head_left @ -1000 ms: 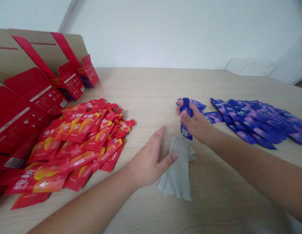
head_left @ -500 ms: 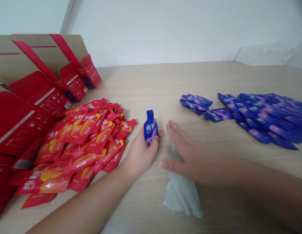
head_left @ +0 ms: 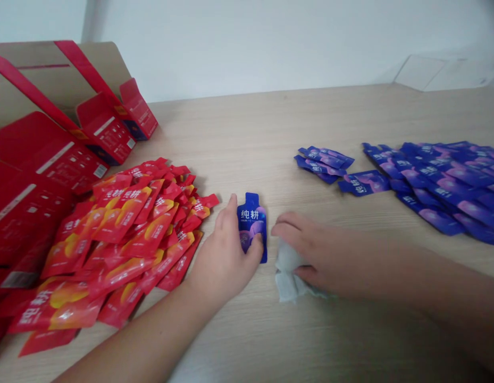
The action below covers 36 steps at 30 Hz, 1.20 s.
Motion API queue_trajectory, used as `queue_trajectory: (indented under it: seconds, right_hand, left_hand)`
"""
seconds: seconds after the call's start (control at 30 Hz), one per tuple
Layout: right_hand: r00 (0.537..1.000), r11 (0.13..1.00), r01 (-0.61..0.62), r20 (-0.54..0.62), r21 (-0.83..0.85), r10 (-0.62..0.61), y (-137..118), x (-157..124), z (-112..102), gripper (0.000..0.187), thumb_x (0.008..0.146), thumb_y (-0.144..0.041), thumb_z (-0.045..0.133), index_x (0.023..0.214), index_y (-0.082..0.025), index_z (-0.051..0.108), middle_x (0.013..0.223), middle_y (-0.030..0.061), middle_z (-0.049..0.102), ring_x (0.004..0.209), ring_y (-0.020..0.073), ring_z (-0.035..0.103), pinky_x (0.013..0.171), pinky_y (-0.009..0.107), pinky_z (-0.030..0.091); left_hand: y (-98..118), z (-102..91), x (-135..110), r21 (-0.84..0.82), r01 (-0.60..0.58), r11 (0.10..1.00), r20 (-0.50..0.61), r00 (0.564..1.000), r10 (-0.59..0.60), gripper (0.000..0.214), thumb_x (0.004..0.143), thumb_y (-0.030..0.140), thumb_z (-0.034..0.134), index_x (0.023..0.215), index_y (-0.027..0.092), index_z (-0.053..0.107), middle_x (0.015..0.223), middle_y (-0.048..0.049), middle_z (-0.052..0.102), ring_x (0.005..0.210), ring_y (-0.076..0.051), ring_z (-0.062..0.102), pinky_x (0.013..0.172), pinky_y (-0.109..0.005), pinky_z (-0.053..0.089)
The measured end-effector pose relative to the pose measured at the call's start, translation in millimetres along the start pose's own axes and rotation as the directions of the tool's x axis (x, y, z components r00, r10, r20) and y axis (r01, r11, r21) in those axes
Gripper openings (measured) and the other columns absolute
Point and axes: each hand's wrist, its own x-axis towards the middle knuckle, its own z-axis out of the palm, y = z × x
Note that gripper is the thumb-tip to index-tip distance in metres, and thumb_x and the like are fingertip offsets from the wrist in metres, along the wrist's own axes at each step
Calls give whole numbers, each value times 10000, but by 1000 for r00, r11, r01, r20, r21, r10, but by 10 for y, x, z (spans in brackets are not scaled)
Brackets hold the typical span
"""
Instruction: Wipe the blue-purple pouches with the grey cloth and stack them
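My left hand (head_left: 225, 255) holds a small blue pouch (head_left: 252, 221) with white characters, thumb and fingers closed on its lower half, near the middle of the wooden table (head_left: 270, 133). Right beside it, my right hand (head_left: 310, 252) is closed over a crumpled grey-white cloth (head_left: 286, 276) and grips it against the table. A heap of red and orange pouches (head_left: 127, 234) lies just left of my left hand.
Several blue pouches (head_left: 438, 181) spread across the right side, with a small stack (head_left: 324, 162) nearer the middle. Flat red cartons (head_left: 43, 159) and brown cardboard (head_left: 39, 80) stand at the far left. A white wall runs behind the table.
The blue pouch passed from my right hand to my left and came down toward the table. My right hand went from flat over the cloth to bunching it up in a grip.
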Motion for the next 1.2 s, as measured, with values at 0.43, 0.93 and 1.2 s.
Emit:
queue_trajectory:
  seconds: [0.43, 0.93, 1.2]
  right_hand:
    - [985, 955, -163, -91, -247, 145, 279, 233, -174, 357, 1044, -540, 597, 1181, -229, 704, 1076, 134, 790, 1023, 372, 735, 925, 517, 537]
    - [996, 1000, -3, 93, -15, 4, 436, 27, -242, 991, 827, -244, 752, 1738, -352, 377, 1664, 36, 581, 1447, 388, 619, 1253, 559, 466]
    - [995, 1000, -24, 99, 17, 22, 142, 160, -221, 432, 899, -205, 704, 1323, -280, 664, 1308, 72, 769, 1194, 311, 711, 1077, 455, 539]
  left_hand:
    - [-36, -218, 53, 6, -298, 954, 396, 877, 271, 979, 880, 652, 810, 1659, 215, 409, 1666, -203, 534, 1487, -423, 587, 1202, -590, 517]
    - [38, -209, 13, -51, -269, 962, 361, 893, 269, 820, 958, 763, 663, 1541, 193, 569, 1692, -185, 506, 1511, -407, 560, 1223, -573, 497]
    - [131, -166, -36, -16, -196, 980, 219, 956, 195, 560, 910, 504, 851, 1342, 203, 662, 1299, -114, 757, 1178, -353, 717, 1022, -526, 584]
